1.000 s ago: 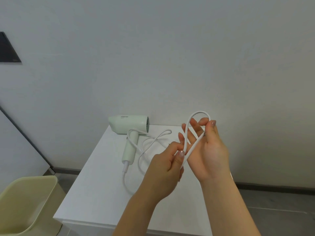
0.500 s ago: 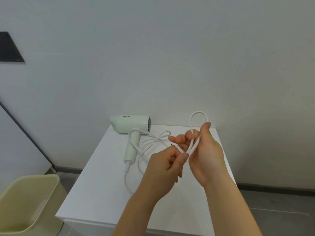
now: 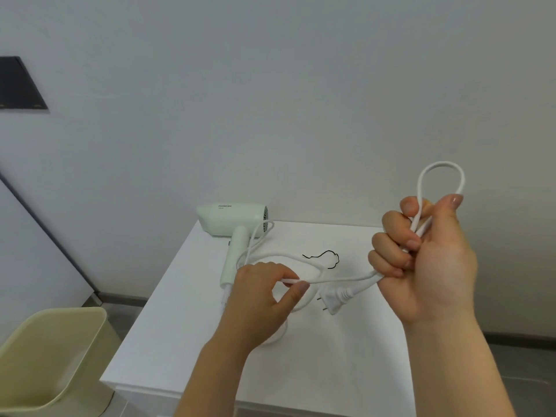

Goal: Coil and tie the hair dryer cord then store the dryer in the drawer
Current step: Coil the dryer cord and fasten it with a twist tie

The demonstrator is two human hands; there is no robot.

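A pale green hair dryer [image 3: 233, 221] lies at the far left of the white cabinet top [image 3: 331, 356], handle toward me. Its white cord [image 3: 340, 279] runs from the handle to my hands. My right hand [image 3: 427, 260] is raised at the right and grips folded strands of the cord, with a loop [image 3: 440, 179] sticking up above the fist. The white plug [image 3: 332, 299] hangs just below that hand. My left hand [image 3: 261, 299] pinches the cord lower down, near the dryer handle. A thin black wire tie [image 3: 325, 258] lies on the top between my hands.
A pale yellow plastic bin [image 3: 45, 356] stands on the floor left of the cabinet. The white wall is directly behind the cabinet. A dark panel [image 3: 21, 84] hangs on the wall at the far left. The drawer front is barely visible below the near edge.
My hands have moved apart: the right hand rose to the right with the folded cord closed in its fist, the left slid down along the cord. The plug and black tie now show.
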